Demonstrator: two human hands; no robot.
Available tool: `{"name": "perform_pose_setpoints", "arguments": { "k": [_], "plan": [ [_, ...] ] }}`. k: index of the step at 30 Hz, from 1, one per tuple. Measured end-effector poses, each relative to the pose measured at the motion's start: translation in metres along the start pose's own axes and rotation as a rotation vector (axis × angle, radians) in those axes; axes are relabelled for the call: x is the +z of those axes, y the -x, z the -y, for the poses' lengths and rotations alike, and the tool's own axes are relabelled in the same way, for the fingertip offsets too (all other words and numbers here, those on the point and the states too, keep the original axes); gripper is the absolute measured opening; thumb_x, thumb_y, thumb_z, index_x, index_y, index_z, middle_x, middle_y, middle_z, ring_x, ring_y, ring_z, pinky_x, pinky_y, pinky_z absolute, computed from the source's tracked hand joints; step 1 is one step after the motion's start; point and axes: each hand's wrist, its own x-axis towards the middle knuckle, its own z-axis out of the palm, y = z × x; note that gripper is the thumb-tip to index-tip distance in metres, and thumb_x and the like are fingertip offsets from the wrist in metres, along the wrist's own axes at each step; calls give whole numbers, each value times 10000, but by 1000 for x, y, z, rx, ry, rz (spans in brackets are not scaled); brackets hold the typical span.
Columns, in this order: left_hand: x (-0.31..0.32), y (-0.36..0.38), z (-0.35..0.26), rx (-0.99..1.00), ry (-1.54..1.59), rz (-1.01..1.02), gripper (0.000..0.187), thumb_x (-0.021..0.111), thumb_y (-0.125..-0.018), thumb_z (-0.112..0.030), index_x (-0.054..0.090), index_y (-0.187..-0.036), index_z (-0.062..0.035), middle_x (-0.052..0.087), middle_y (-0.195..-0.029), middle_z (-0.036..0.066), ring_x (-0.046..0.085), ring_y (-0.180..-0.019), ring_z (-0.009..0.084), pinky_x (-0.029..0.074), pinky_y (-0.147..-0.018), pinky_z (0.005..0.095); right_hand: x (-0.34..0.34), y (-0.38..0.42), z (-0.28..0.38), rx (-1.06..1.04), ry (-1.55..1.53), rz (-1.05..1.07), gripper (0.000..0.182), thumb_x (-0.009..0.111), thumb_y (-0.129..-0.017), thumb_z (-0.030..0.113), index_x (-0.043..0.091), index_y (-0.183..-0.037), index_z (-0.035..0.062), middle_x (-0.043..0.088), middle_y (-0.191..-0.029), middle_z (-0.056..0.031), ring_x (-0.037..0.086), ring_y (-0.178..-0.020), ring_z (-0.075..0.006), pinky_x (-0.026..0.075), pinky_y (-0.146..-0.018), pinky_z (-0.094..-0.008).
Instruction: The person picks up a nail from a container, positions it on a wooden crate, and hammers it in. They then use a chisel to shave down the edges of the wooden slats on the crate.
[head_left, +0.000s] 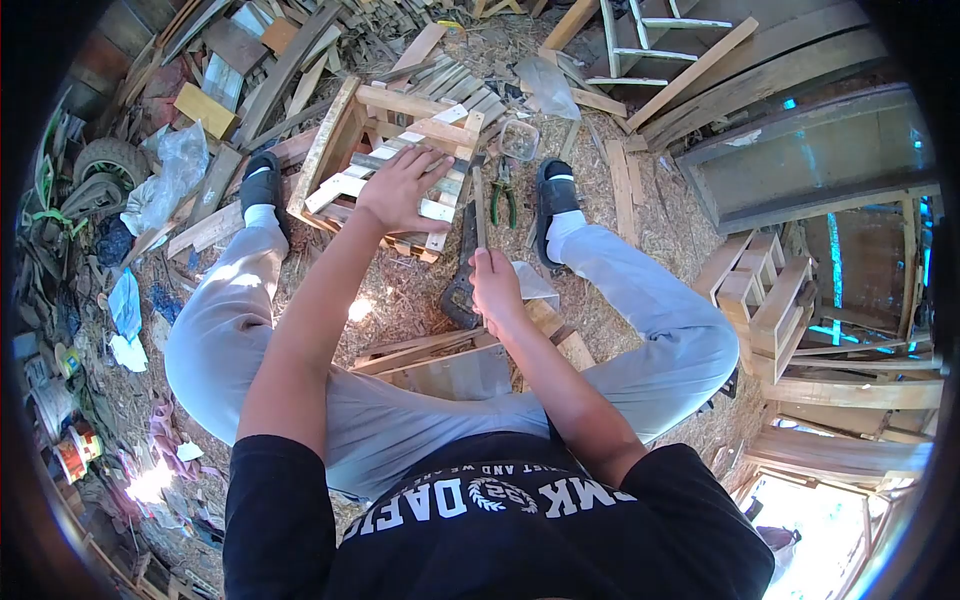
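Note:
My left hand [400,188] lies spread over the slats of a small wooden crate [345,187], which sits tilted on the ground between my feet. Pale and greyish slats run across the crate's top, with gaps between them. Closed around a long wooden handle, my right hand [497,285] holds what looks like a hammer [480,212], pointing away from me. A saw with a black handle [459,302] rests just left of that hand. Green-handled pliers [503,195] lie beyond it, near a clear plastic tub [518,140] with small contents.
Cut wood strips [465,85] are heaped behind the crate. A box-like wooden piece [450,375] lies between my legs. To the right stand slatted wooden frames [770,300] and a large panel [820,165]. Plastic bags [180,165], a wheel [108,160] and scraps clutter the left.

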Motion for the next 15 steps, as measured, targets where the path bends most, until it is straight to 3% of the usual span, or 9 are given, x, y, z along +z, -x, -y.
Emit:
{"name": "perform_pose_setpoints", "arguments": {
  "k": [10, 12, 13, 15],
  "plan": [
    [0, 0, 0, 6, 10, -10, 1164, 727, -800, -844, 519, -1645, -71, 535, -1603, 197, 471, -1508, 417, 336, -1318, 526, -9, 4, 7, 23, -75, 14, 319, 517, -1179, 396, 596, -1116, 94, 502, -762, 8, 400, -469, -87, 317, -405, -306],
    [-1, 0, 0, 1, -14, -6, 1172, 727, -799, -845, 510, -1648, -66, 529, -1609, 196, 462, -1514, 415, 338, -1317, 523, -15, 11, 14, -99, 64, -108, 407, 514, -1169, 363, 669, -1055, 5, 657, -806, -103, 633, -752, -244, 500, -742, -423],
    [-1, 0, -1, -1, -13, -5, 1172, 727, -799, -845, 510, -1648, -66, 529, -1609, 196, 462, -1514, 415, 338, -1317, 523, -20, 9, 14, -98, 66, -106, 407, 514, -1169, 363, 669, -1055, 5, 657, -806, -103, 633, -752, -244, 500, -742, -423],
    [-3, 0, -1, -7, -15, 10, 1181, 729, -799, -843, 490, -1661, -72, 527, -1614, 188, 456, -1519, 408, 340, -1316, 521, -32, 3, 15, -316, 245, -112, 428, 508, -1170, 377, 667, -1051, -3, 692, -841, -148, 677, -798, -307, 514, -787, -434]
  ]
}}
